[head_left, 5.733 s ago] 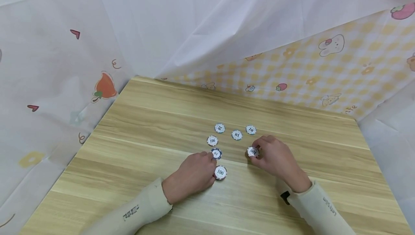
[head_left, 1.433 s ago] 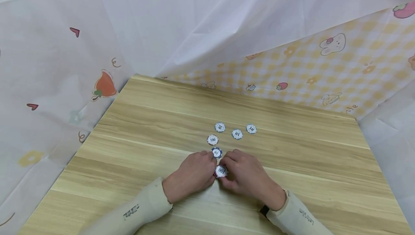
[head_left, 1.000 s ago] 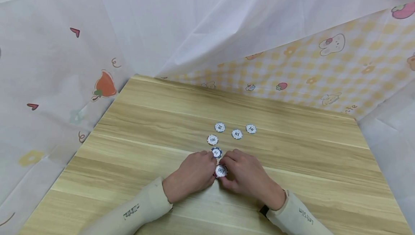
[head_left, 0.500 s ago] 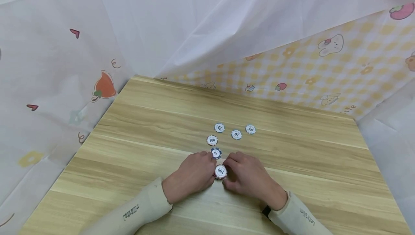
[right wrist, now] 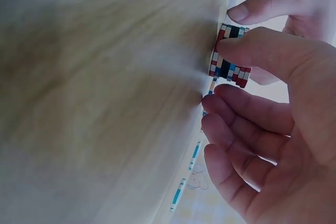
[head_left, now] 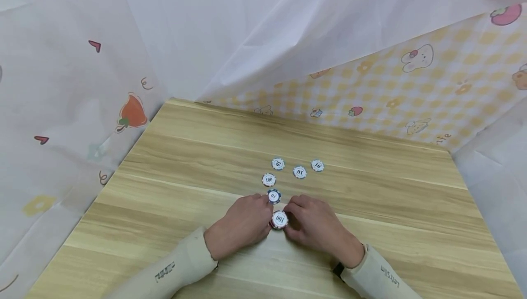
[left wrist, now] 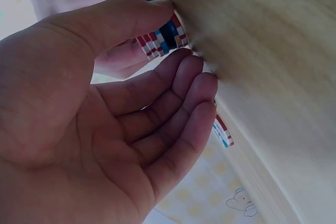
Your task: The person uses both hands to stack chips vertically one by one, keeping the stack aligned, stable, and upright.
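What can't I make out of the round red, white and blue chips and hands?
Head view: chip faces lower in the stack, covered by its white top chip marked 100.
Right wrist view: part of the stack's side, behind the right hand.
Head view: most fingertips of the left hand, hidden by its knuckles.
Head view: faint marks beside that 100, too small.

Looks like a screened-off table corner; cannot tell whether within a home, office or studio. Walled on three sides by sheeting: at left a pale sheet (head_left: 61, 84) with hearts, at back yellow gingham (head_left: 444, 81) with cartoon animals below a plain white drape (head_left: 230, 24), at right another white sheet (head_left: 500, 171). Filled below by a wood-grain tabletop (head_left: 206, 143).
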`<action>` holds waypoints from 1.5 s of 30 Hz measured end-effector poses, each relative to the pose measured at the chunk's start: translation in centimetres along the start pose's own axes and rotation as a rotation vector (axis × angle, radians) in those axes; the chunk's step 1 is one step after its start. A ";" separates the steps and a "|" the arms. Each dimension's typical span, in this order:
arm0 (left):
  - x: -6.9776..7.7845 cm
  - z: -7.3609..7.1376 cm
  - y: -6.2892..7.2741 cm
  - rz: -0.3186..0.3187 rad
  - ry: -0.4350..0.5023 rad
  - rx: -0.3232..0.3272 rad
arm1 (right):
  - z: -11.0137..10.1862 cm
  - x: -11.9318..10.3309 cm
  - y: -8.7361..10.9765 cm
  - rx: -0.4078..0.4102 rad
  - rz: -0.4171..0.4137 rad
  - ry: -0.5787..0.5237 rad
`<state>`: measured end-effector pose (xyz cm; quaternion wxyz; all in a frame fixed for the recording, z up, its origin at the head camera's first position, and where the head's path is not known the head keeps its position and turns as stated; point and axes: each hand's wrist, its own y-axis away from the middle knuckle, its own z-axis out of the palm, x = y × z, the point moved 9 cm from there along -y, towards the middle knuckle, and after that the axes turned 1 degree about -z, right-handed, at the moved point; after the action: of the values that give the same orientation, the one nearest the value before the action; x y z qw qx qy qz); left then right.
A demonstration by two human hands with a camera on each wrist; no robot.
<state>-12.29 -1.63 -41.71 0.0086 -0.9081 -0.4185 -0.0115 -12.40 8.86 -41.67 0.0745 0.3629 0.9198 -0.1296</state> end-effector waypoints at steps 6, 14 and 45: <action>-0.8 0.0 0.2 -0.007 0.033 -0.030 | -0.1 -0.1 0.0 0.009 -0.003 0.011; -1.9 -0.4 -0.2 -0.039 0.022 -0.061 | 0.0 -0.3 -0.1 -0.004 -0.013 0.024; -3.3 0.5 -4.2 -0.067 0.034 0.031 | 0.3 -0.2 -0.5 -0.047 0.000 -0.006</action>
<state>-17.64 -1.41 -42.24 0.0292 -0.8930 -0.4487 -0.0208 -12.60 8.26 -41.81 0.0859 0.3607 0.9223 -0.1092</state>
